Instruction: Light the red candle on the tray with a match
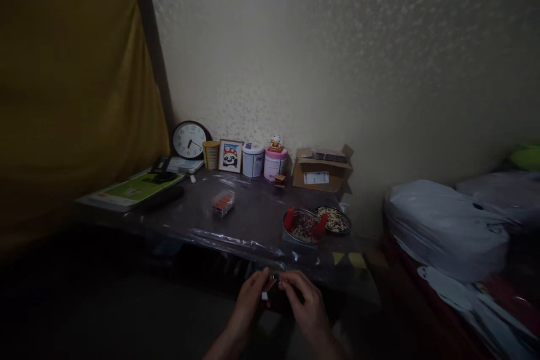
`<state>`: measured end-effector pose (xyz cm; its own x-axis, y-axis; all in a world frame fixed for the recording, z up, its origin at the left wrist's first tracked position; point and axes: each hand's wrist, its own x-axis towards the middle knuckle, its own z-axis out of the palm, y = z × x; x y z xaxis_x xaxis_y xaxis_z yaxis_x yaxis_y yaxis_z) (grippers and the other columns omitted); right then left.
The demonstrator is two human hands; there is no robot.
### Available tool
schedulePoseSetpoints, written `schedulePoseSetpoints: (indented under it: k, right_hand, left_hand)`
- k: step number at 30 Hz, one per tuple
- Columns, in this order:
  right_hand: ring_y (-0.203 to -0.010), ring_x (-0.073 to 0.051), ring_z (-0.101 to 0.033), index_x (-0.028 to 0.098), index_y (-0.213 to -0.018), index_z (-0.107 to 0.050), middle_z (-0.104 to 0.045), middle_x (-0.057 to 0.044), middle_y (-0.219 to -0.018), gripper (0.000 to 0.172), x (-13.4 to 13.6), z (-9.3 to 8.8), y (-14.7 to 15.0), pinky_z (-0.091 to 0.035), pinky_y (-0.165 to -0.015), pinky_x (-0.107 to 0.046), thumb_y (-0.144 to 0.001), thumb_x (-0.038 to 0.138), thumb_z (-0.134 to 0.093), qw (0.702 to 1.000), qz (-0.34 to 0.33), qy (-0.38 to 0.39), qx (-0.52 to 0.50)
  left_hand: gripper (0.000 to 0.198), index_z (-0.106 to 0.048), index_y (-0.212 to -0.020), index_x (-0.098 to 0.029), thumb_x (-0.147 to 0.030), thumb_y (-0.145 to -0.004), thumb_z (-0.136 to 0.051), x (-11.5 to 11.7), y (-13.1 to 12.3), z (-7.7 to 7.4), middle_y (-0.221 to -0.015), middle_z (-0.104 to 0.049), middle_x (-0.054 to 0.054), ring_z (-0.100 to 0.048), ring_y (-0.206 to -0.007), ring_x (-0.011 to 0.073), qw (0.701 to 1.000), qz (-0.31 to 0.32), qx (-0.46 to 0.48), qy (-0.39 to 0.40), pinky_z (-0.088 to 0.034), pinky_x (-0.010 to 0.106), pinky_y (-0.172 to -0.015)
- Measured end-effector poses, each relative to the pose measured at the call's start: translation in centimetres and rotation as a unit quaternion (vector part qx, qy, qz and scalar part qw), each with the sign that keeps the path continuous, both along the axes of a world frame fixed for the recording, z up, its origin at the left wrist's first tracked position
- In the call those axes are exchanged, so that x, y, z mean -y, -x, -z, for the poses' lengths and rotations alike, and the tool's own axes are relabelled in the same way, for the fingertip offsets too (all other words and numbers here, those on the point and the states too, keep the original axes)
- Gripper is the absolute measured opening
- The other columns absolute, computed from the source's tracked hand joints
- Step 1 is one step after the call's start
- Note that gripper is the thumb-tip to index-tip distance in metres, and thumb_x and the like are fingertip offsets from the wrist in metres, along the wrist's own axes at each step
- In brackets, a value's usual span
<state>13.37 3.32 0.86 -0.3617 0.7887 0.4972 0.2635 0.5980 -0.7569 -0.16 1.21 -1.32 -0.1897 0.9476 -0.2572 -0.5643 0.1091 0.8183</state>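
My left hand [250, 296] and my right hand [304, 299] meet low in the view, just in front of the table's near edge. Both pinch a small dark object [270, 287] with a pale end; I cannot make out what it is in the dim light. On the table beyond them stands a round tin [302, 226] with red pieces in it and a second dish [334, 219] of pale sticks. A small clear packet with orange contents [223, 202] lies further left.
The plastic-covered table [253, 225] holds a clock [189, 140], a yellow cup [211, 154], a framed picture [230, 156], two jars [264, 162], an open cardboard box [323, 169] and green papers [130, 190]. A bed with grey bundles [447, 228] lies right. Yellow cloth [71, 95] hangs left.
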Motion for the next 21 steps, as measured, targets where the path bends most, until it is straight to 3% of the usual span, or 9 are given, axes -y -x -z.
schedulePoseSetpoints:
  k: [7, 11, 14, 21]
  right_hand:
    - [-0.076, -0.013, -0.061, 0.021, -0.083, -0.063, -0.065, -0.001, -0.079, 0.010, -0.1, 0.5, 0.1, -0.047, -0.071, -0.019, -0.085, 0.023, -0.053, 1.000, -0.007, 0.004, -0.020]
    - [-0.078, -0.015, -0.062, 0.019, -0.082, -0.064, -0.066, -0.002, -0.079, 0.013, -0.8, 0.3, -0.1, -0.048, -0.073, -0.021, -0.083, 0.029, -0.056, 0.997, 0.015, 0.049, -0.061]
    - [-0.079, -0.016, -0.062, 0.019, -0.077, -0.065, -0.066, -0.003, -0.080, 0.016, -1.1, -0.4, -0.2, -0.050, -0.073, -0.022, -0.081, 0.033, -0.058, 0.994, 0.038, 0.035, -0.091]
    - [-0.079, -0.017, -0.064, 0.020, -0.082, -0.065, -0.068, -0.004, -0.082, 0.017, -1.4, -0.2, -0.4, -0.051, -0.073, -0.023, -0.082, 0.034, -0.056, 0.994, 0.072, 0.011, -0.076]
  left_hand:
    - [0.041, -0.062, -0.064, -0.012, -0.051, -0.058, -0.072, 0.2, -0.2, -0.8, -0.060, -0.058, 0.001, -0.051, -0.057, 0.0127, 1.000, 0.017, 0.018, -0.013, -0.037, 0.024, -0.054]
    - [0.030, -0.069, -0.075, -0.013, -0.040, -0.064, -0.072, 0.6, -0.1, -1.5, -0.078, -0.067, 0.006, -0.058, -0.076, 0.0159, 0.995, 0.042, 0.078, -0.045, -0.042, 0.024, -0.067]
    - [0.027, -0.071, -0.081, -0.016, -0.034, -0.061, -0.075, 0.9, 0.0, -1.8, -0.091, -0.069, 0.007, -0.059, -0.090, 0.0190, 0.992, 0.049, 0.104, -0.053, -0.044, 0.027, -0.077]
    - [0.035, -0.072, -0.086, -0.016, -0.030, -0.055, -0.079, 1.1, 0.3, -2.4, -0.097, -0.070, 0.009, -0.059, -0.098, 0.0221, 0.988, 0.075, 0.119, -0.066, -0.041, 0.030, -0.089]
